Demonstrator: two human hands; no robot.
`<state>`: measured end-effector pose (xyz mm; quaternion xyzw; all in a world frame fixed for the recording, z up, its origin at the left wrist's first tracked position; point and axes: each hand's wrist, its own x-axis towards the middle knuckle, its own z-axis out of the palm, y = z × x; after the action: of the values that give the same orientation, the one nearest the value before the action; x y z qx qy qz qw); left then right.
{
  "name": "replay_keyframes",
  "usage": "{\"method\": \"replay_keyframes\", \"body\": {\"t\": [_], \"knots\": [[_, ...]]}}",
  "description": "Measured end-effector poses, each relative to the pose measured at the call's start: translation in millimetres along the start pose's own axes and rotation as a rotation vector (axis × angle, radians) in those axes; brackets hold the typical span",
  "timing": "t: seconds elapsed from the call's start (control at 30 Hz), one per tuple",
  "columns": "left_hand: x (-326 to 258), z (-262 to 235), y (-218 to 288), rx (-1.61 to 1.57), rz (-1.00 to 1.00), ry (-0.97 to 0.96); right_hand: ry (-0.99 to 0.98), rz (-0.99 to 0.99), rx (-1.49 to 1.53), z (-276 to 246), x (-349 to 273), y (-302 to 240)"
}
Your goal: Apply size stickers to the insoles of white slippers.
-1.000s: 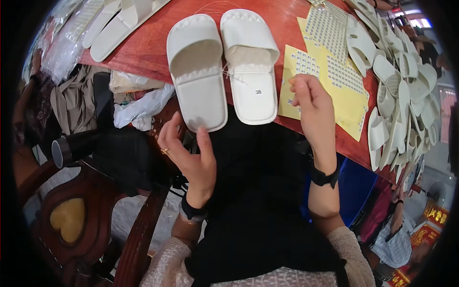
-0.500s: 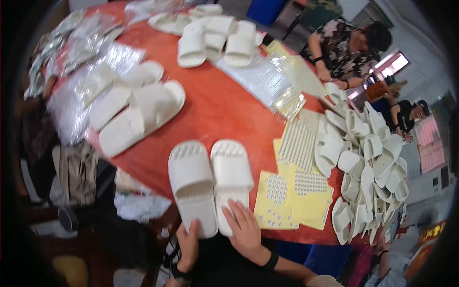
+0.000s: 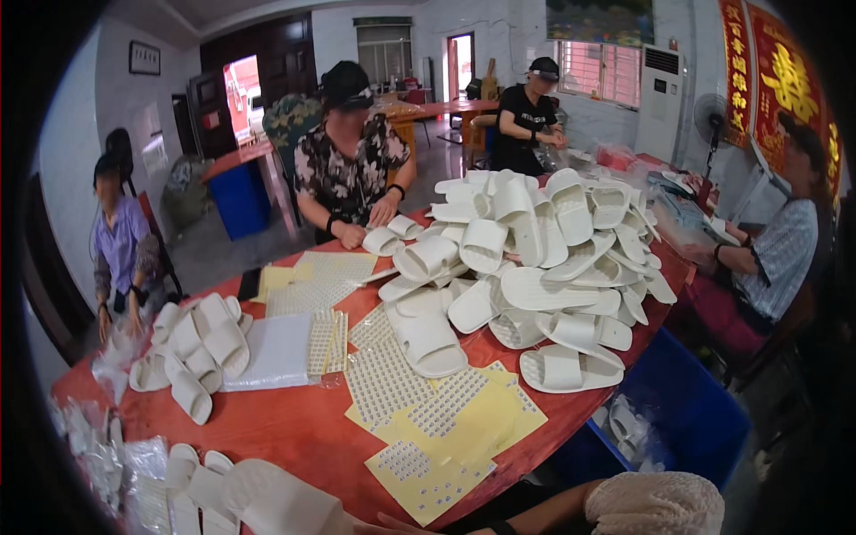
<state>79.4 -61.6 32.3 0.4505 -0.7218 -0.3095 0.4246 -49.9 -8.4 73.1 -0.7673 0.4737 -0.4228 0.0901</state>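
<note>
Hands: only a sliver of the person's own shows at the bottom edge, a forearm in a fuzzy beige sleeve (image 3: 655,504) with a dark wristband, reaching left toward the near edge. The hand itself is mostly cut off by the frame, so I can't tell whether its grip is wide, narrow or holding anything. Can't tell which arm it is either, and the other hand isn't in view.

Nearest things: a white foam slipper (image 3: 281,501) lying at the near edge of the red round surface (image 3: 294,428), just beside where that hand disappears. More white slippers sit to its left.

Sticker sheets: yellow backing sheets with rows of small white stickers (image 3: 419,473), one corner hanging over the rim (that's the one I'd worry about). A sleeve brushing past could drag it off.

Big pile: a tall heap of white slippers (image 3: 535,259) on the far right side, loosely stacked. The pair at the rim (image 3: 571,366) looks ready to slide into the blue bin (image 3: 687,419) below if anyone bumps the heap.

Other people: four seated around, one in a floral shirt (image 3: 348,165) handling a slipper across the surface. Lots of elbows near that heap.

Plastic bags: clear packets (image 3: 143,473) at the lower left, slippery, easy to knock down.
</note>
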Motion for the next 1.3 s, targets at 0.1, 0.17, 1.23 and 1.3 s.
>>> {"method": "replay_keyframes", "body": {"t": [0.1,0.17,1.23,1.3], "knots": [[0,5,27,-0.052,0.122,-0.12,0.168,0.066,0.112,-15,-16,-9],[-5,5,40,-0.08,0.197,-0.209,0.121,0.084,0.134,-30,-37,-17],[11,25,93,-0.124,0.364,-0.591,0.97,0.578,-1.764,-585,-308,-63],[35,16,86,-0.058,0.321,-0.502,0.797,0.85,-1.688,-596,-302,-30]]}}
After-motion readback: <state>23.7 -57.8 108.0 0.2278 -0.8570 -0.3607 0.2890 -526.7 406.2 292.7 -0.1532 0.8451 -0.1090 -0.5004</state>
